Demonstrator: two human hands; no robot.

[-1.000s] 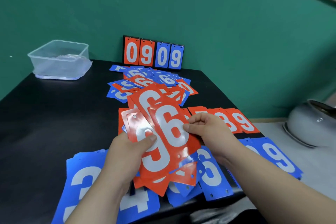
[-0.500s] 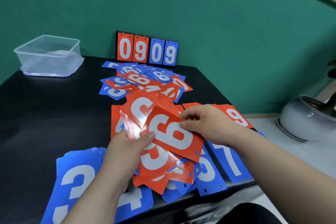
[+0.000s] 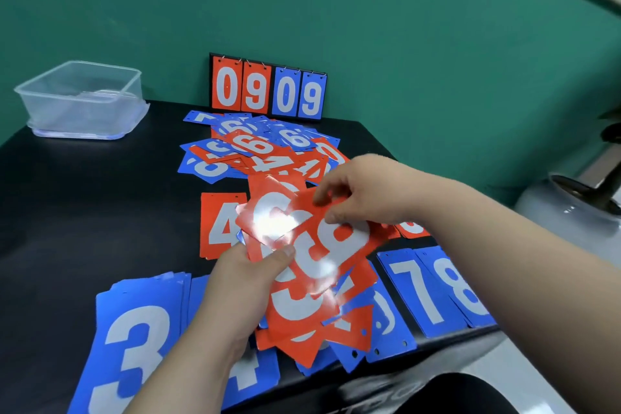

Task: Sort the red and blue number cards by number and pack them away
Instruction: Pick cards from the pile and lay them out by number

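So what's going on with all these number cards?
A person is sorting them on a black table. The left hand holds a fan of red cards while the right hand pinches the top card. Sorted piles lie around; an unsorted heap sits behind. The clear tub stands far left.

We note: red cards (image 3: 215, 208), blue cards (image 3: 141, 292), white numerals on both; black table (image 3: 84, 212); green wall (image 3: 403, 44); clear container (image 3: 80, 97); scoreboard (image 3: 267, 89) red-red-blue-blue, white 0909.
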